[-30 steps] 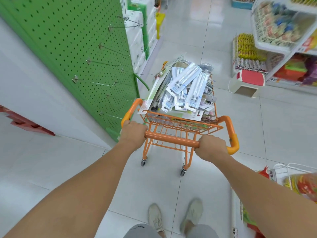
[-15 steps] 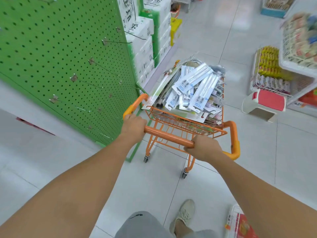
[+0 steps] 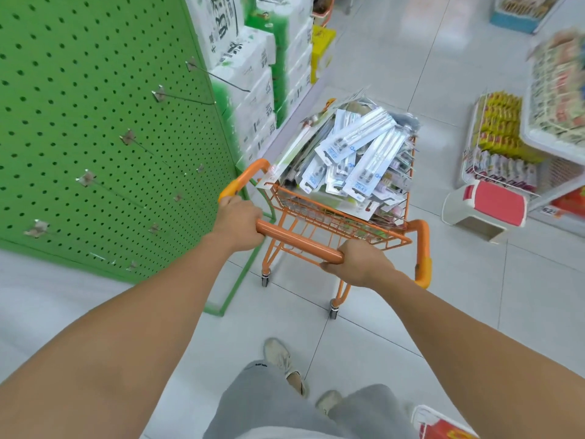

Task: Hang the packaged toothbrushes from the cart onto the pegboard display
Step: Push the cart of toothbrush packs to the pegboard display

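Note:
A small orange wire cart [image 3: 421,245] stands in front of me, heaped with packaged toothbrushes [image 3: 354,153] in white and blue cards. My left hand [image 3: 239,221] grips the left end of the cart's orange handle bar [image 3: 297,240]. My right hand [image 3: 361,263] grips the same bar further right. A green pegboard [image 3: 95,122] rises at the left, with several bare metal hooks [image 3: 186,98] sticking out of it. The cart's front left corner is close beside the pegboard's right edge.
Stacked white and green tissue packs [image 3: 250,68] stand behind the pegboard. A white stool with a red top [image 3: 487,210] sits on the floor at the right, under wire racks of snacks [image 3: 503,137]. A basket edge [image 3: 443,423] shows at bottom right. The floor is white tile.
The cart has rolled forward and turned slightly, bringing the pegboard closer on the left. Both hands kept their grip on the handle bar. My feet stepped forward.

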`<act>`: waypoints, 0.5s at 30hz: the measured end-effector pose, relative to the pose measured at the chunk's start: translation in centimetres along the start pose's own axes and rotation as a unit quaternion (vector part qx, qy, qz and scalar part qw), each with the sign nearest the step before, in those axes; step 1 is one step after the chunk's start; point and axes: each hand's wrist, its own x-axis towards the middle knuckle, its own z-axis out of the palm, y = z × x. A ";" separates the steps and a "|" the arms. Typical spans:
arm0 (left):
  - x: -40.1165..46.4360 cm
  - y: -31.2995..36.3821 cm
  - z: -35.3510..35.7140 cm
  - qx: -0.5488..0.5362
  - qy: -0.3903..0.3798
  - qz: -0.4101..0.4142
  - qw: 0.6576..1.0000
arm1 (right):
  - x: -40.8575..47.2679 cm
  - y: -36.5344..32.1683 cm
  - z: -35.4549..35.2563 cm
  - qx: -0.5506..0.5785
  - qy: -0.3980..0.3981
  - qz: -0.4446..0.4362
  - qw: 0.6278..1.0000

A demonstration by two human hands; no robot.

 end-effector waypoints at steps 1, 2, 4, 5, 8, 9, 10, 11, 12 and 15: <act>0.8 0.0 -0.4 -0.008 -0.005 0.003 1.000 | 0.7 0.1 -0.5 0.007 -0.003 0.001 1.000; 1.7 -0.1 -0.7 -0.015 -0.006 0.005 1.000 | 1.5 0.2 -1.1 0.011 -0.006 -0.001 1.000; 3.3 -0.4 -1.1 -0.025 -0.003 0.005 1.000 | 2.8 0.3 -2.0 0.016 -0.014 -0.008 1.000; 4.0 -0.5 -1.2 -0.032 -0.001 0.005 0.999 | 3.5 0.5 -2.4 0.016 -0.017 -0.012 1.000; 6.0 -0.1 -1.5 -0.053 0.012 -0.005 0.999 | 5.2 0.9 -3.8 0.009 -0.019 -0.028 0.999; 6.6 0.4 -1.6 -0.057 0.018 -0.011 0.998 | 5.9 1.1 -4.2 0.008 -0.023 -0.033 0.999; 7.2 0.9 -1.5 -0.062 0.023 -0.019 0.998 | 6.6 1.4 -4.7 0.005 -0.031 -0.039 0.999; 7.8 1.5 -1.5 -0.066 0.030 -0.028 0.997 | 7.4 1.7 -5.3 -0.001 -0.042 -0.045 0.998; 8.4 2.1 -1.6 -0.070 0.037 -0.038 0.996 | 8.2 2.1 -5.9 -0.008 -0.056 -0.054 0.997; 10.1 3.9 -1.8 -0.068 0.036 -0.067 0.995 | 10.8 3.4 -8.2 -0.020 -0.128 -0.085 0.988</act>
